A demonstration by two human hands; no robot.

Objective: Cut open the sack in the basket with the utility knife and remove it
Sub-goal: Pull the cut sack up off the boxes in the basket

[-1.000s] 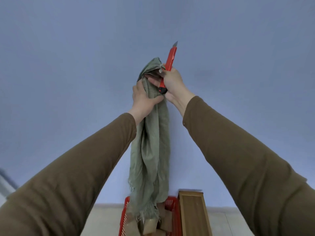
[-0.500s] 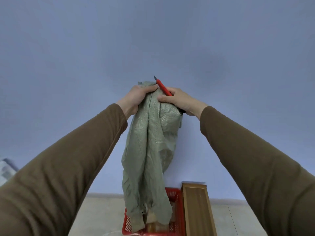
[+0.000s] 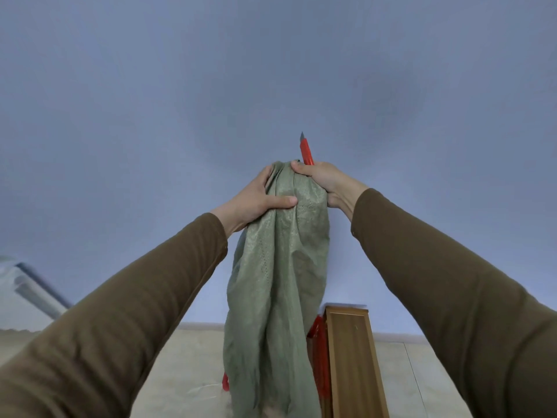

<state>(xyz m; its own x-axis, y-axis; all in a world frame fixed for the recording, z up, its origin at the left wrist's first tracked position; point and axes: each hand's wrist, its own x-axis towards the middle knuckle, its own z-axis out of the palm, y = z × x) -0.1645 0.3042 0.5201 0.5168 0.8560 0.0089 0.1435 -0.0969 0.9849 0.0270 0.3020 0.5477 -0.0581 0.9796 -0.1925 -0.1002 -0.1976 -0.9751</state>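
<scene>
A grey-green woven sack (image 3: 277,282) hangs limp in front of me, gathered at its top and held up at arm's length. My left hand (image 3: 259,197) grips the bunched top from the left, thumb across the front. My right hand (image 3: 324,179) grips the top from the right and also holds a red utility knife (image 3: 306,150), whose blade points straight up. The sack's lower end hangs over a red basket (image 3: 318,357) on the floor and hides most of it.
A long wooden box (image 3: 352,357) stands against the basket's right side. A blue-grey wall (image 3: 271,70) fills the background above a pale floor (image 3: 187,357). A blurred pale object (image 3: 27,285) sits at the far left.
The sack has dropped lower and now covers the basket. The knife has swung from tilting left to pointing straight up. My left thumb has moved across the sack's front.
</scene>
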